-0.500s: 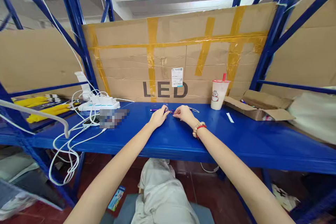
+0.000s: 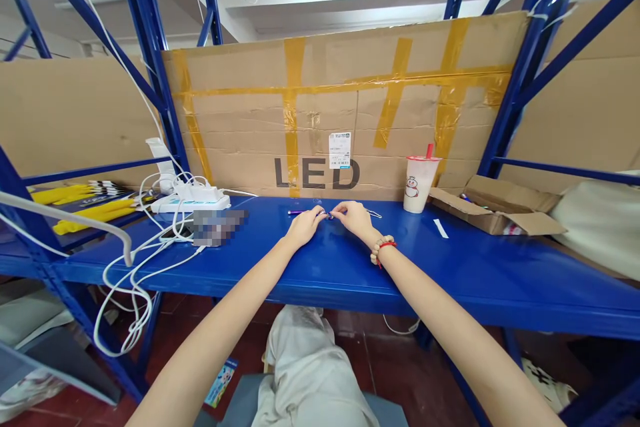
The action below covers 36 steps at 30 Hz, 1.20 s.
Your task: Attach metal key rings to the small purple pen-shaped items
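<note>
Blue-painted table top [image 2: 325, 273], both hands at work near its back edge, roughly mid-width. Left hand [image 2: 305, 227]: thumb and fingertips closed together on a small purple piece [image 2: 330, 216]. Right hand [image 2: 352, 217]: fingers curled, thumb and forefinger pinched at the other side of the same piece, which sits in the narrow gap between the two hands, just above the surface or touching it (cannot tell which). Its exact form is too small to make out. Purple stick [image 2: 296, 213] juts out past the left hand, on that hand's far side; whether it joins the piece is hidden by the fingers. Thin pale loop [image 2: 374, 214] lies just beyond the right hand; link to the piece likewise not visible. Right wrist carries a beaded bracelet [image 2: 376, 250] and a red cord [image 2: 387, 244]. To the right of the hands: white paper strip [image 2: 441, 229], flat; lidded cup [image 2: 419, 187], upright, red straw [image 2: 429, 151]; open carton [image 2: 473, 213] beside it. To the left, well apart: white power strip [image 2: 163, 204] with tangled white cables [image 2: 134, 273] hanging over the front edge. Backdrop: taped cardboard [image 2: 240, 127] lettered LED.
</note>
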Each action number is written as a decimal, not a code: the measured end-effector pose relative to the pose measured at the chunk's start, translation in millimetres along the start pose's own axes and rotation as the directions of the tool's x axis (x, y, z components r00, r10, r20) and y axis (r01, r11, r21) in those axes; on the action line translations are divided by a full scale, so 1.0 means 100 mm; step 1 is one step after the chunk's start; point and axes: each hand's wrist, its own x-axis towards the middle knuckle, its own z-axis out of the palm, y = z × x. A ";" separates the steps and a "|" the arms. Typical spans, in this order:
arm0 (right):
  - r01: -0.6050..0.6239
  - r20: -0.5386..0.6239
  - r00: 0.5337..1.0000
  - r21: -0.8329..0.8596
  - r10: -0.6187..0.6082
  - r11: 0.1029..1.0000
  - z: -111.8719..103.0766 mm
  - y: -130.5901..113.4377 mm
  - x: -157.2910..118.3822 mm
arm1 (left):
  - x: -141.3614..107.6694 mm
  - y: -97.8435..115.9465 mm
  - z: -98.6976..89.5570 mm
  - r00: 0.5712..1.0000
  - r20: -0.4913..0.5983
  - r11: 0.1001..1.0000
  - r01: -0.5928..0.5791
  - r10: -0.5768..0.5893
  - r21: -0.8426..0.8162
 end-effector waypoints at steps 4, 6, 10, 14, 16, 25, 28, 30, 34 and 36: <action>0.086 -0.108 0.992 0.203 -0.065 0.975 0.04 0.01 0.04 | -0.01 0.00 -0.01 0.999 -0.012 0.999 -0.038 0.038 -0.028; 0.135 -0.106 0.988 0.264 -0.111 0.955 0.05 0.01 0.06 | -0.01 0.01 -0.02 0.999 -0.013 0.999 -0.035 0.035 -0.027; 0.202 -0.107 0.979 0.353 -0.174 0.914 0.08 0.01 0.07 | -0.02 0.03 -0.03 1.000 0.001 1.000 0.005 -0.005 -0.018; 0.199 -0.075 0.980 0.498 -0.186 0.844 0.09 0.00 0.08 | -0.03 0.05 -0.04 1.000 0.008 1.000 0.019 -0.019 -0.016; 0.182 -0.060 0.982 0.553 -0.179 0.813 0.08 -0.02 0.08 | -0.03 0.06 -0.05 1.000 0.009 1.000 0.010 -0.010 -0.023; -0.099 0.190 0.982 0.548 -0.008 0.830 0.01 0.07 0.04 | -0.06 0.05 -0.05 0.995 0.015 0.995 -0.098 0.098 -0.001; -0.168 0.264 0.964 0.540 0.024 0.825 0.02 0.12 0.04 | -0.06 0.04 -0.05 0.991 0.035 0.991 -0.131 0.131 -0.002; -0.200 0.297 0.954 0.537 0.038 0.819 0.03 0.13 0.04 | -0.06 0.03 -0.04 0.988 0.040 0.989 -0.150 0.150 -0.007; -0.243 0.336 0.940 0.519 0.066 0.820 0.01 0.14 0.03 | -0.07 0.02 -0.05 0.986 0.045 0.987 -0.159 0.159 -0.018; -0.233 0.343 0.938 0.510 0.053 0.828 0.01 0.14 0.03 | -0.08 0.03 -0.06 0.986 0.049 0.987 -0.159 0.160 -0.023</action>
